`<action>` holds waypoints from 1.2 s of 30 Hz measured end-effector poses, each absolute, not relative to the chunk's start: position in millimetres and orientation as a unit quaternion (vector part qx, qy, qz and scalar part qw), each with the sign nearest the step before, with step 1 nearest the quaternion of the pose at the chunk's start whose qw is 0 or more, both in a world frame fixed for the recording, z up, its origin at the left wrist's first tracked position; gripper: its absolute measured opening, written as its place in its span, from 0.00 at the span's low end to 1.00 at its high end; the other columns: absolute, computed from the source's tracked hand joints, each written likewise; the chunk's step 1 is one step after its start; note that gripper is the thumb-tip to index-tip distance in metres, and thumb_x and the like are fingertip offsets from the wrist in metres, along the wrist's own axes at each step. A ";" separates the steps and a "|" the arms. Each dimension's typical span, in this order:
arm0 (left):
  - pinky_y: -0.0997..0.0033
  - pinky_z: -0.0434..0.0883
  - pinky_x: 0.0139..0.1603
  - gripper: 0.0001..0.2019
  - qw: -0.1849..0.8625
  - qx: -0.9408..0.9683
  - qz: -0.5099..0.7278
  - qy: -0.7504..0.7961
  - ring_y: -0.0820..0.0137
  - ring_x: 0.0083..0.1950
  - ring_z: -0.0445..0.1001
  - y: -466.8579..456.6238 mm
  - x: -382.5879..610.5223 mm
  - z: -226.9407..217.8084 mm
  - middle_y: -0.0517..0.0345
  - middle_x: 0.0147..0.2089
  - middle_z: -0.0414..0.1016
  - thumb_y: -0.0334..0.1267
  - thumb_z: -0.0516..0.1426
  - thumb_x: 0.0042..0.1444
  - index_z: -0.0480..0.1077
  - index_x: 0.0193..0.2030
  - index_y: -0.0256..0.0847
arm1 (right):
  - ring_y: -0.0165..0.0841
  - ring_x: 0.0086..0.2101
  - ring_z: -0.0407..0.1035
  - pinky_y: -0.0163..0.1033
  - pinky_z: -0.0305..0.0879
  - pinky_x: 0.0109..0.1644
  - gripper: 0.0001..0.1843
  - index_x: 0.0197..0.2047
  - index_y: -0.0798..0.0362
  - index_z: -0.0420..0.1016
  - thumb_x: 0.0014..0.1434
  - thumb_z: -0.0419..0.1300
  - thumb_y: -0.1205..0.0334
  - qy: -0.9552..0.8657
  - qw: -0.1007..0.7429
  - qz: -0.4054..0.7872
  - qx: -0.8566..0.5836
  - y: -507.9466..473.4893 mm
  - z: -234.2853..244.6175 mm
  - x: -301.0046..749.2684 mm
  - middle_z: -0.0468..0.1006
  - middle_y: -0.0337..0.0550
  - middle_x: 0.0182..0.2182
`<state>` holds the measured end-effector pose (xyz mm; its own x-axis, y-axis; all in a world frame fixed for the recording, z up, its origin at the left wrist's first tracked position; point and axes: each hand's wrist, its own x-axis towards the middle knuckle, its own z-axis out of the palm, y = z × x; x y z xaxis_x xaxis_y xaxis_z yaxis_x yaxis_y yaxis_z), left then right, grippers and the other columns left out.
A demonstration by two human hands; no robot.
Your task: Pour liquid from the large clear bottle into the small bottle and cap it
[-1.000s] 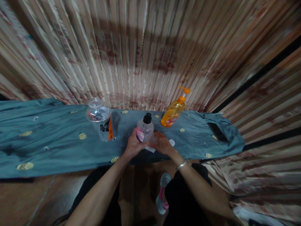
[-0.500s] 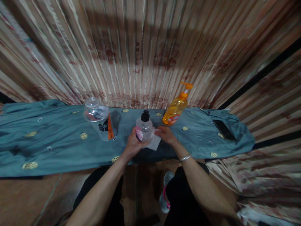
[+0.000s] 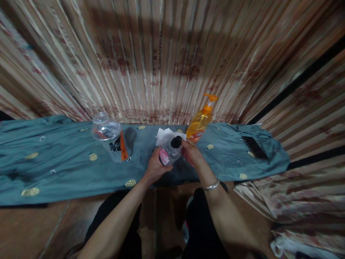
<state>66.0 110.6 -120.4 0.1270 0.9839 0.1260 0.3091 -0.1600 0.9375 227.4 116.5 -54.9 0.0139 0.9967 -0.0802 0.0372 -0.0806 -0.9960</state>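
A clear plastic bottle (image 3: 174,152) with a black cap and a pink label is tilted to the right over the cloth. My left hand (image 3: 156,166) is wrapped around its lower left side. Behind the bottle spreads a white tissue (image 3: 165,136), its right end reaching the fingers of my right hand (image 3: 192,154). Those fingers are closed on the tissue beside the black cap; the fingertips are partly hidden. Just beyond my right hand stands an orange pump bottle (image 3: 198,126) holding yellow-orange liquid.
A large clear jar (image 3: 109,138) with an orange and black label stands on the left. The blue-green patterned cloth (image 3: 67,162) covers the narrow surface. On the right lies a black phone (image 3: 254,147). A pleated patterned curtain (image 3: 161,64) hangs close behind.
The bottle has tipped from nearly upright to the right. The tissue has moved from its right side to behind it, and my right hand is now by the cap.
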 end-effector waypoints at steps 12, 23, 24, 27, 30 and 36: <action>0.59 0.75 0.51 0.32 0.407 0.578 0.445 0.550 0.60 0.46 0.78 119.4 83.7 -118.1 0.54 0.46 0.77 0.36 0.72 0.35 0.64 0.48 0.40 | 0.40 0.70 0.55 0.51 0.55 0.73 0.29 0.71 0.52 0.62 0.72 0.43 0.53 -0.669 0.436 0.205 -0.565 67.1 -69.8 208.4 0.69 0.52 0.67; 0.50 0.68 0.66 0.28 0.402 0.652 0.466 0.442 0.56 0.61 0.73 110.4 68.9 -146.0 0.45 0.59 0.75 0.39 0.61 0.55 0.65 0.63 0.41 | 0.43 0.69 0.58 0.56 0.54 0.74 0.31 0.71 0.58 0.61 0.73 0.42 0.49 -0.683 0.490 0.126 -0.528 85.7 -91.4 218.1 0.64 0.60 0.69; 0.50 0.70 0.64 0.29 0.394 0.655 0.466 0.446 0.55 0.61 0.74 111.6 67.4 -148.8 0.45 0.59 0.74 0.39 0.62 0.55 0.65 0.63 0.41 | 0.42 0.69 0.58 0.56 0.54 0.74 0.31 0.71 0.57 0.61 0.73 0.42 0.50 -0.683 0.491 0.124 -0.527 84.7 -91.0 217.1 0.65 0.59 0.69; 0.51 0.73 0.59 0.28 0.344 0.665 0.466 0.471 0.55 0.58 0.74 117.2 66.2 -152.5 0.45 0.55 0.74 0.41 0.65 0.52 0.67 0.59 0.40 | 0.41 0.69 0.58 0.56 0.54 0.74 0.30 0.71 0.56 0.60 0.74 0.42 0.50 -0.677 0.500 0.117 -0.528 81.0 -90.7 213.0 0.65 0.58 0.69; 0.55 0.75 0.53 0.21 0.301 0.675 0.459 0.493 0.58 0.51 0.74 123.0 67.0 -150.3 0.49 0.48 0.74 0.44 0.65 0.52 0.70 0.51 0.40 | 0.41 0.69 0.58 0.57 0.54 0.74 0.29 0.72 0.54 0.59 0.74 0.43 0.52 -0.676 0.506 0.111 -0.524 77.7 -93.4 209.8 0.63 0.57 0.70; 0.55 0.75 0.49 0.20 0.270 0.678 0.452 0.512 0.58 0.46 0.73 130.6 67.2 -145.6 0.51 0.43 0.72 0.44 0.67 0.49 0.70 0.46 0.39 | 0.39 0.73 0.47 0.57 0.51 0.75 0.28 0.75 0.48 0.53 0.74 0.43 0.60 -0.704 0.502 0.094 -0.493 72.7 -103.6 208.4 0.52 0.51 0.75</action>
<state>67.2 130.6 -145.6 0.0662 0.9395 0.3362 0.4510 -0.3287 0.8298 208.4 72.7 -103.6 -0.0104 0.7889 0.6145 0.5990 0.4969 -0.6279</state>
